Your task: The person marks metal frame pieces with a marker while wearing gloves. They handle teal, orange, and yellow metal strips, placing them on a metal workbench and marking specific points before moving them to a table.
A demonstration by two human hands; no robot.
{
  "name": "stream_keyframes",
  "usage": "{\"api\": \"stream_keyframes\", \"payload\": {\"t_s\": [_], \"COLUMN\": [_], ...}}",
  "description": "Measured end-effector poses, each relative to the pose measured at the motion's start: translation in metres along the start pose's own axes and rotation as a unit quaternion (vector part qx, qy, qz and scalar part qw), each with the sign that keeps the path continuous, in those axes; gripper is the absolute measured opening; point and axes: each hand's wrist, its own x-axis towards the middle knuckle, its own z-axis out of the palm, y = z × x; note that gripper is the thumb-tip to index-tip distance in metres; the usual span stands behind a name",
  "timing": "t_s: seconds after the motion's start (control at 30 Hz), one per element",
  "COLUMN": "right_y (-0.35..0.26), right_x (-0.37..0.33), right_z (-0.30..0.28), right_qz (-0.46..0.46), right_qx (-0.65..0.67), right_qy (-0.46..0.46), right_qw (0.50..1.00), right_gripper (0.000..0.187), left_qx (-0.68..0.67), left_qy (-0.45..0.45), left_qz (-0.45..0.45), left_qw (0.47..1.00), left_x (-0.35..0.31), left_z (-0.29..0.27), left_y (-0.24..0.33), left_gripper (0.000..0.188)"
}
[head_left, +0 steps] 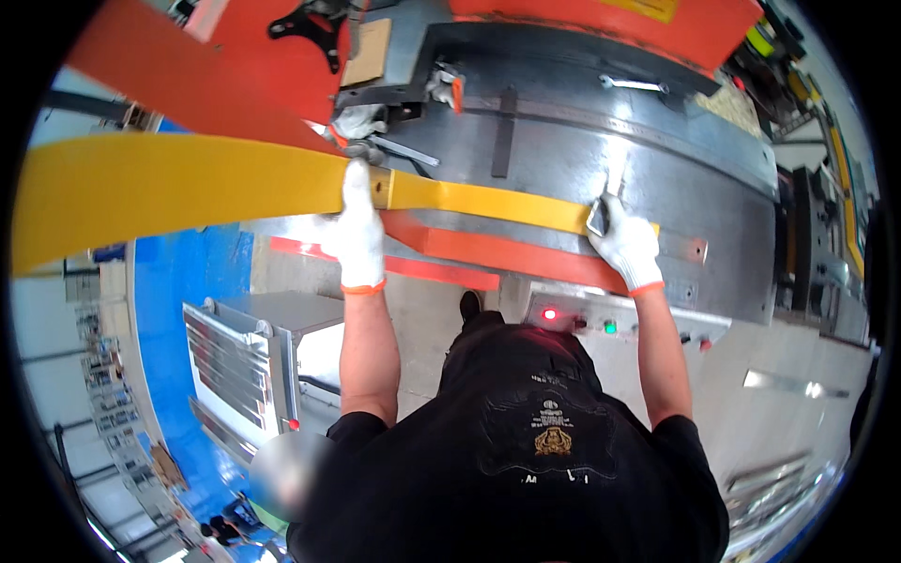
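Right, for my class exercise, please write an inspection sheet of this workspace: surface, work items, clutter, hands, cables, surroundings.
Surface: grey metal worktop, shiny with glare.
Work items: long yellow strip reaching across the worktop; orange-red strip on its near side.
Clutter: wrench, dark flat bar, crumpled glove, cardboard piece.
Hands: both gloved; left hand at the yellow strip, its grip partly hidden; right hand grips a small metal-edged piece at the strip.
Cables: nothing seen clearly.
Surroundings: control panel with red lamp lit; blue floor to the left.
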Motion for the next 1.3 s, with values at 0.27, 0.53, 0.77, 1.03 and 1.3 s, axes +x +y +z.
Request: {"api": "stream_keyframes", "payload": {"t_s": [0.27,0.53,0.77,1.03,1.3], "right_y": [0.039,0.048,0.042,0.049,0.05], "right_x": [-0.008,-0.001,-0.002,0.006,0.007], "right_z": [0.016,0.021,0.015,0.022,0.03], "right_qz": [-0.194,-0.221,-0.222,-0.227,-0.209], "right_qx": [-0.01,-0.001,-0.05,-0.012,0.042], "right_qy": [0.057,0.069,0.068,0.058,0.093], "right_qw": [0.979,0.973,0.971,0.972,0.973], "right_gripper": [0.061,0.064,0.064,0.06,0.068], "left_qx": [-0.064,-0.056,-0.063,-0.035,-0.035], "left_qy": [0.006,-0.017,0.077,0.076,0.0], "left_qz": [-0.01,0.036,0.008,0.05,-0.017], "left_qw": [0.998,0.998,0.995,0.995,0.999], "left_x": [0.0,-0.01,-0.025,-0.023,-0.017], "left_z": [0.002,-0.007,-0.018,-0.01,-0.018], "left_y": [-0.007,-0.006,-0.006,-0.011,-0.004], "left_gripper": [0.017,0.052,0.024,0.034,0.028]}}
